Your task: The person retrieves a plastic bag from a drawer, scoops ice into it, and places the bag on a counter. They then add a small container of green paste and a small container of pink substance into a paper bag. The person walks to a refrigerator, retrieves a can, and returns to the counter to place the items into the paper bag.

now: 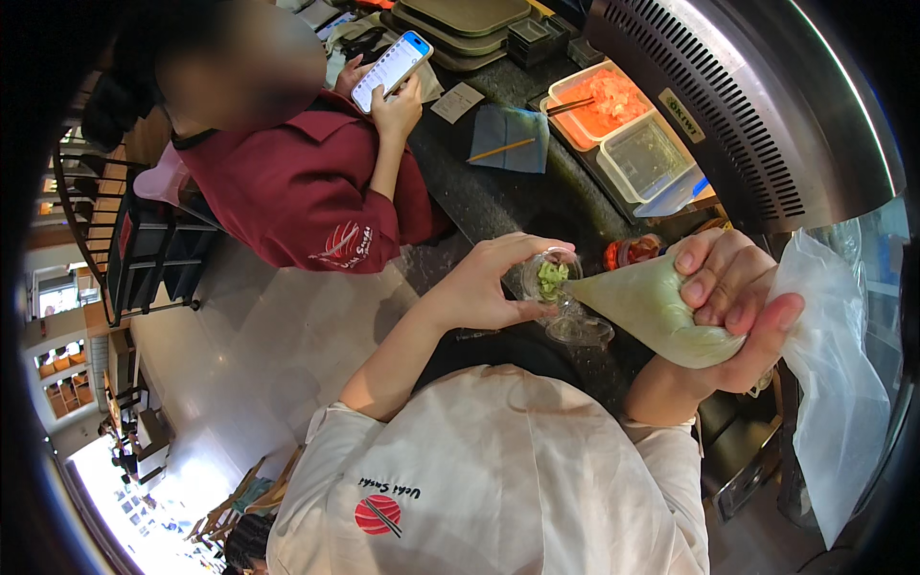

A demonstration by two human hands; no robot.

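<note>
My left hand [496,284] holds a small clear plastic cup [532,267] between thumb and fingers. Inside the cup sits a ruffled mound of pale green paste [553,279]. My right hand [726,291] squeezes a clear piping bag [636,305] filled with the same green paste, its loose upper end [834,388] hanging to the right. The bag's narrow tip points left, at the mound; whether it touches the paste is hard to tell. Just below the cup is a clear plastic lid or second cup [579,331].
A co-worker in a maroon shirt [295,194] stands at the left, holding a phone [392,70]. On the dark counter [474,205] lie a blue cloth [509,136] with a pencil [503,149]. Beyond are a tub of orange-pink slices [607,104], a clear tub [643,154] and a metal appliance [726,108].
</note>
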